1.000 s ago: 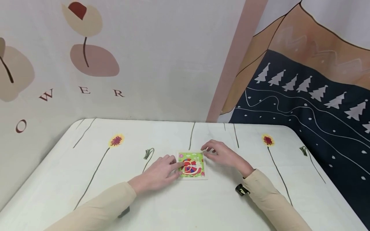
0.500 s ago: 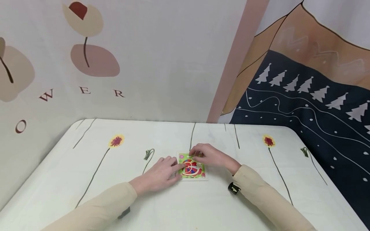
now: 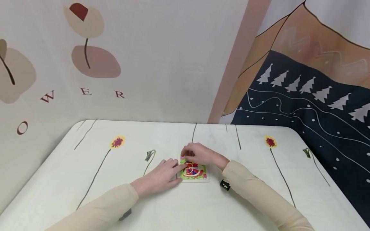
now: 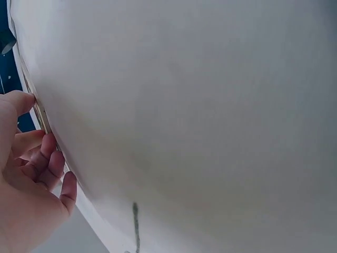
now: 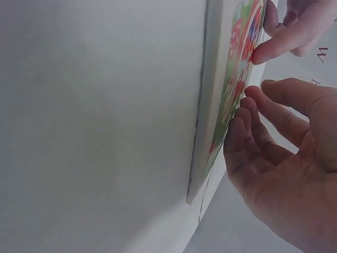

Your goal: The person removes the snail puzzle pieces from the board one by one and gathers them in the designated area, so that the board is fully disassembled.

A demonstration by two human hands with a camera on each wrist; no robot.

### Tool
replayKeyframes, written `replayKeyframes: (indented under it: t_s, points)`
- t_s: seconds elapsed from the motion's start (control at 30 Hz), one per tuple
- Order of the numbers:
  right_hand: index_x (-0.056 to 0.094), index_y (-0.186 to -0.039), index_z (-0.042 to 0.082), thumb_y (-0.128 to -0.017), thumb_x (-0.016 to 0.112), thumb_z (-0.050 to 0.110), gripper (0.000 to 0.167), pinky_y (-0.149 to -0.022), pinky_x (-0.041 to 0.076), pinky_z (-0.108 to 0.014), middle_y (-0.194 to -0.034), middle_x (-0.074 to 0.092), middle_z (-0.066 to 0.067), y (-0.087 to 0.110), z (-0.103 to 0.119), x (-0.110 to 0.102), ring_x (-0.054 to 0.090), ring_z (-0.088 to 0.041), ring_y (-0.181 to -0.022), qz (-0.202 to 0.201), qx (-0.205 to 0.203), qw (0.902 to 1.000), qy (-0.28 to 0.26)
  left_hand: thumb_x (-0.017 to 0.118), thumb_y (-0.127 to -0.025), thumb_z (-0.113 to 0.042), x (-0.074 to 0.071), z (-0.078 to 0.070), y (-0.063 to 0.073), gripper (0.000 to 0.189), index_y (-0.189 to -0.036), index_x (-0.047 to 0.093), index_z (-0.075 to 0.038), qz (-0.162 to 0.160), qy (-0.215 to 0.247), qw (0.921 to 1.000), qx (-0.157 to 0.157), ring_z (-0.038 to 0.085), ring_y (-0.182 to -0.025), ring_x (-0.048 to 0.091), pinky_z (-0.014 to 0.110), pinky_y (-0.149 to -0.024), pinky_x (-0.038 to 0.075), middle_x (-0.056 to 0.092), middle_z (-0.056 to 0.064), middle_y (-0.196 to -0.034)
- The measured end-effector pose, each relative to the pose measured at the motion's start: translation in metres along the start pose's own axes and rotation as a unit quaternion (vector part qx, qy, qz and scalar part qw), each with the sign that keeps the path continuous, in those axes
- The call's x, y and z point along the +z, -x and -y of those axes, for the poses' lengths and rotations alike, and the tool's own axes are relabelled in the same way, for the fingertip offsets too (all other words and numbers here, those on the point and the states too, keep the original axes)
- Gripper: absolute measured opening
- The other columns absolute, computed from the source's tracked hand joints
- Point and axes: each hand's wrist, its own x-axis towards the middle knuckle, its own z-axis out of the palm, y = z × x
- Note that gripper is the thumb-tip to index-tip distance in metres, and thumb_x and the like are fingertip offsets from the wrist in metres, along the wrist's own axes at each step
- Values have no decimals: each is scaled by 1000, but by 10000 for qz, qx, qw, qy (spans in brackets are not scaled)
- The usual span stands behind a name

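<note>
A small square board (image 3: 193, 175) with a bright green, red and blue picture lies flat on the white cloth. My left hand (image 3: 160, 178) rests at its left side, one finger stretched over the picture. In the left wrist view, that left hand (image 4: 31, 174) touches the board's thin edge (image 4: 41, 115). Bent over the upper part of the board, my right hand (image 3: 202, 154) hides some of the picture. The right wrist view has its fingertips (image 5: 239, 118) against the printed face, the thumb close to the index finger. Nothing held is visible.
The white cloth (image 3: 150, 205) has printed flowers and stems. Behind stands a pale printed curtain (image 3: 162, 64), with a dark tree-patterned cloth (image 3: 289, 102) to the right. A black wrist device (image 3: 225, 185) hangs below the right sleeve.
My right hand has moved left from the board's upper right corner to over its upper left part. My left hand stays at the left side.
</note>
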Motion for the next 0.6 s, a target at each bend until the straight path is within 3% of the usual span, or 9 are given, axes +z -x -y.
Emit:
replayKeyframes:
  t_s: [0.3,0.6]
  points:
    - [67,-106,7,-95,60,7,13,-69,45,-25,-88,54,2,-3,3,2,51,-11,-78,-27,201,9998,-36,61,-94,-34,0,0,0,53,-139,53,-8,-1,-57,10000,18,12,-78,36,27,-69,32,39,-7,-85]
    - [67,-105,8,-94,60,3,14,-75,46,-27,-95,56,0,-4,-2,0,53,-13,-84,39,335,9986,-418,61,-94,-32,1,0,0,51,-138,54,-9,-113,-162,9997,129,11,-76,35,27,-69,33,37,-8,-80]
